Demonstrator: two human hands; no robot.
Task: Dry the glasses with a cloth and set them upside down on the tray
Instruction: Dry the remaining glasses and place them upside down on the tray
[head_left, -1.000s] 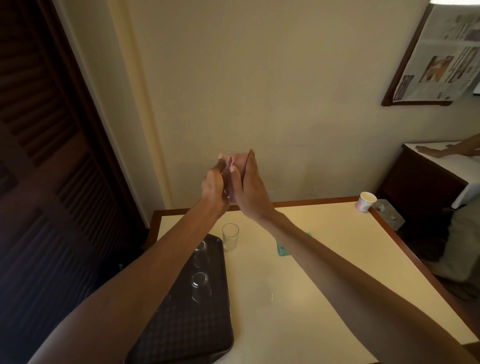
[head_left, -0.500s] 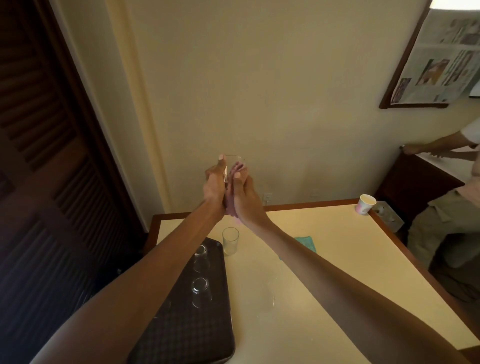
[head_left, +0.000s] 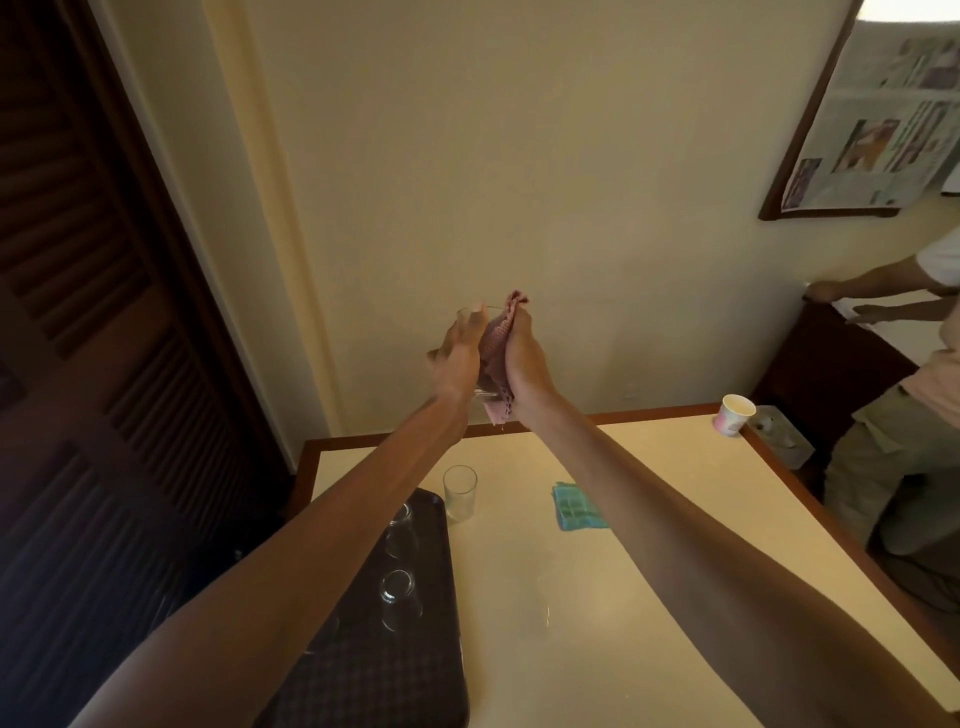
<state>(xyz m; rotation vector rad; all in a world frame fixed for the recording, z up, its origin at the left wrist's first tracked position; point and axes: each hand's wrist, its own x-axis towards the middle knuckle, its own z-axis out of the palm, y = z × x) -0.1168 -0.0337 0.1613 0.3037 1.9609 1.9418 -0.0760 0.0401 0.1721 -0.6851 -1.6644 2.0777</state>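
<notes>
Dark tray (head_left: 415, 675) carried two inverted glasses (head_left: 397, 597). Just beyond the tray stood an upright glass (head_left: 460, 492). Above it, left hand (head_left: 457, 358) gripped a tumbler (head_left: 475, 317); right hand (head_left: 524, 358) clutched pink cloth (head_left: 496, 343) against it.

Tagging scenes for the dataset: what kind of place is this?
Probably a home or small office room: a cream wood-edged table against a plain wall, a dark louvred wooden door, and a framed board of newspaper pages.
</notes>
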